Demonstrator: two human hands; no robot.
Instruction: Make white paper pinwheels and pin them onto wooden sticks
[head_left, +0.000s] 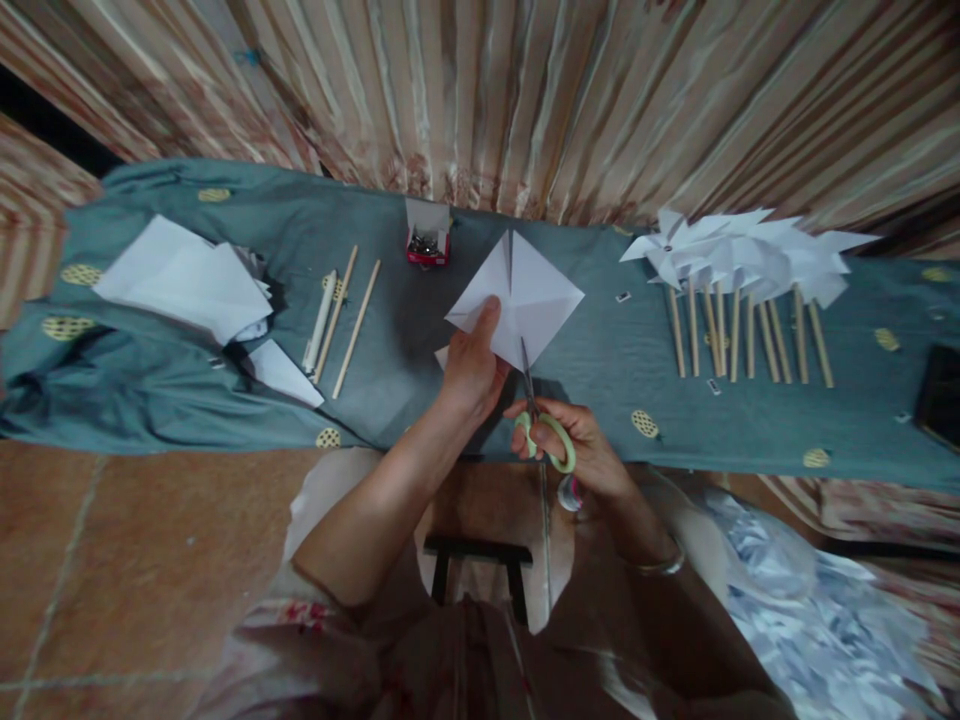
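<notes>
My left hand [474, 365] grips a square sheet of white paper [544, 292], thumb on top and fingers underneath. The sheet is turned like a diamond, with creases across it and a slit running in from its far corner. In my right hand [574, 440] is a pair of scissors [556, 443] with light green handles, my fingers through the loops. Their blades meet the near corner of the paper. A small part of another pale piece shows beside my left wrist.
A red box of small metal pieces [427, 245] stands behind the paper. Wooden sticks [356, 330] and white paper sheets [184, 280] lie left. Several paper pinwheels [739, 260] on sticks lie right. Below right is a heap of white paper [832, 610]. A dark object [941, 395] sits far right.
</notes>
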